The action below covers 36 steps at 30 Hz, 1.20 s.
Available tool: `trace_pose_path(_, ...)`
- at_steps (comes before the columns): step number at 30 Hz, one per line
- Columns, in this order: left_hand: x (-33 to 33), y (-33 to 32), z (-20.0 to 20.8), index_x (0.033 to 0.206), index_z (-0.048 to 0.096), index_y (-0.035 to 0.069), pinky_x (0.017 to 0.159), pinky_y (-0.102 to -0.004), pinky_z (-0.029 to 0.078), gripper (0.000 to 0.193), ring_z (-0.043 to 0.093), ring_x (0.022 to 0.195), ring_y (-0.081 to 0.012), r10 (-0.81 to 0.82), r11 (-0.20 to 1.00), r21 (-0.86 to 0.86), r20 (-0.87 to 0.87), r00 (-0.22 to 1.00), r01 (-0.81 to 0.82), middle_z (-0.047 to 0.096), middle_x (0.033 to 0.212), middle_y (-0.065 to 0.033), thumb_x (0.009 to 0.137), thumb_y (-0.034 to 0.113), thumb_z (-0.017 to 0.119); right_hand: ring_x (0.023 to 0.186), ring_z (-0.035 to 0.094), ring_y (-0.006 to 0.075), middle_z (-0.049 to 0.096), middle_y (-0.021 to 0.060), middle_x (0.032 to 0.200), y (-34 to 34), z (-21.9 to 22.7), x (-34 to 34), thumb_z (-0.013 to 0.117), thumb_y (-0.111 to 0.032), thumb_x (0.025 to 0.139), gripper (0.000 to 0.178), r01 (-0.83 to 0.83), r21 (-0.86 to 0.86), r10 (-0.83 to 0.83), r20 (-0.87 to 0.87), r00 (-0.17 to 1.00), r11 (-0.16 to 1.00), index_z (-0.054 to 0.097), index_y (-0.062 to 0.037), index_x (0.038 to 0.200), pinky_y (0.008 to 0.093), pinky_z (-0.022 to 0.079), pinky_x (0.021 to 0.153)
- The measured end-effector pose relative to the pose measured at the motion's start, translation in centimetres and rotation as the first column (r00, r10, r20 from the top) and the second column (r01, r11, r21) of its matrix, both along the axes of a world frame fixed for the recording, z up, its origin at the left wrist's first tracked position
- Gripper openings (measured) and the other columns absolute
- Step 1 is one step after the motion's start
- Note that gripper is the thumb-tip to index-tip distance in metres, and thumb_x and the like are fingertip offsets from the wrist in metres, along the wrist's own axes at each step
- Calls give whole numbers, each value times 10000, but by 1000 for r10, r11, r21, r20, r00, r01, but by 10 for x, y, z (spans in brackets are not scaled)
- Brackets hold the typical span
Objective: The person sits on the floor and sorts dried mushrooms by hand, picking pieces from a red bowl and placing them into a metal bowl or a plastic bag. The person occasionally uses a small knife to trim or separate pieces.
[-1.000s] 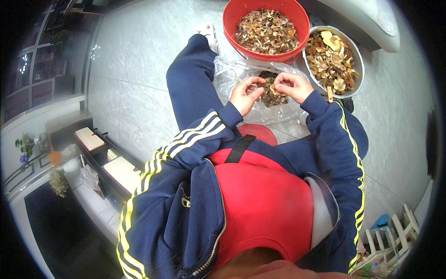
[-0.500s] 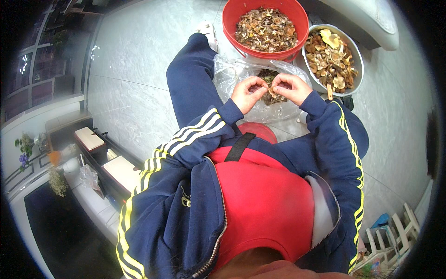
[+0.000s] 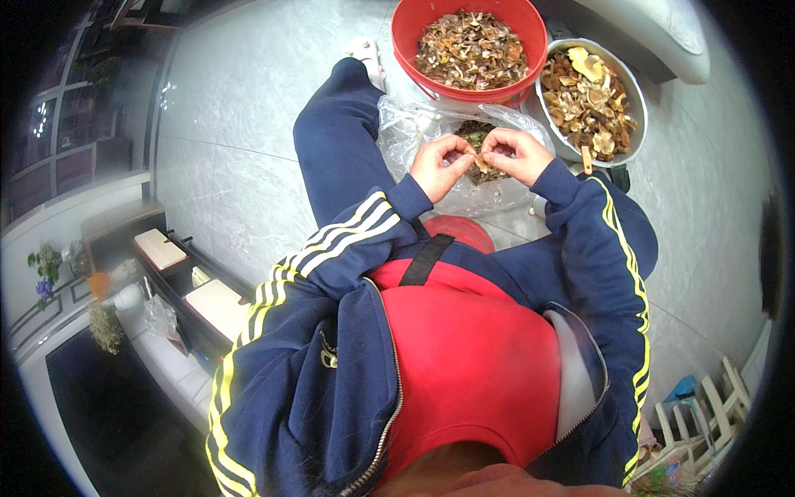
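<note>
My left hand (image 3: 440, 169) and my right hand (image 3: 520, 157) meet over a clear plastic bag (image 3: 406, 124), thumbs and forefingers pinched together. Between the fingertips is a small brownish mushroom (image 3: 479, 163), mostly covered by them. Dark scraps (image 3: 474, 131) lie on the plastic just beneath. Beyond the hands stands a red bucket (image 3: 400, 55) with many small cut mushroom pieces in it. To its right is a pale round pot (image 3: 643, 112) heaped with brown mushrooms and one larger yellow one.
My legs, in navy trousers (image 3: 344, 132), are spread on either side of the bag. Grey floor tiles (image 3: 240, 108) surround them. A low cabinet with drawers (image 3: 195, 282) stands at left, a white slatted rack (image 3: 696, 422) at lower right, and a pale rounded furniture edge (image 3: 662, 41) at upper right.
The hands stay pinched together in nearly the same place, with slight finger movement at the mushroom. The bucket and pot appear shifted slightly up and left in the view.
</note>
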<state>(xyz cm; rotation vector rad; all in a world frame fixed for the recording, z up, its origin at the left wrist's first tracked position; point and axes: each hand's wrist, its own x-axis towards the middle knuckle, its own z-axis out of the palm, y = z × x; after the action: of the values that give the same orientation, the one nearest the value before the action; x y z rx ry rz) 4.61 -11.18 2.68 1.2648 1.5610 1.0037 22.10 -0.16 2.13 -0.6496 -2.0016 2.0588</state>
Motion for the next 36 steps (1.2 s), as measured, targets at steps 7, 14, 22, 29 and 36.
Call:
trace_pose_path(7, 3, 3, 14, 830, 610, -3, 691, -325, 465, 79, 601, 774, -265, -14, 972, 218, -298, 954, 83, 598, 815, -117, 761, 30, 631, 693, 455, 31, 523, -46, 760, 0, -3, -1, 586, -127, 848, 100, 6, 46, -7, 27, 1000, 999, 559, -31, 849, 204, 401, 636)
trace_pose_path(14, 2, 4, 16, 826, 615, -4, 698, -342, 469, 86, 599, 785, -288, -7, 948, 296, -351, 936, 118, 600, 829, -124, 749, 24, 639, 707, 472, 32, 532, -46, 760, 0, -2, -1, 593, -137, 859, 102, 11, 4, -11, 25, 1000, 1000, 575, -37, 854, 202, 411, 647)
trace_pose_path(22, -3, 7, 23, 824, 609, 54, 702, -376, 441, 117, 574, 786, -290, -48, 890, 354, -552, 833, 286, 600, 849, -87, 715, 45, 649, 721, 484, 38, 549, -36, 785, 1, -8, -1, 591, -136, 862, 99, -26, -13, 27, 13, 1000, 1000, 577, -39, 852, 200, 416, 652)
trace_pose_path(29, -4, 9, 27, 823, 604, 79, 717, -369, 425, 162, 570, 778, -257, -8, 813, 427, -672, 741, 396, 596, 857, -54, 674, 65, 666, 691, 471, 30, 538, -47, 755, 1, -8, -1, 582, -129, 855, 85, 2, 20, -3, 41, 999, 1000, 575, -45, 844, 197, 408, 621)
trace_pose_path(36, 0, 10, 28, 826, 603, 82, 739, -364, 421, 189, 571, 778, -223, 26, 760, 466, -718, 696, 453, 586, 843, -39, 648, 71, 665, 640, 455, 24, 521, -57, 716, -1, -12, -2, 583, -126, 846, 85, 46, 60, -49, 57, 997, 997, 576, -42, 840, 189, 390, 571)
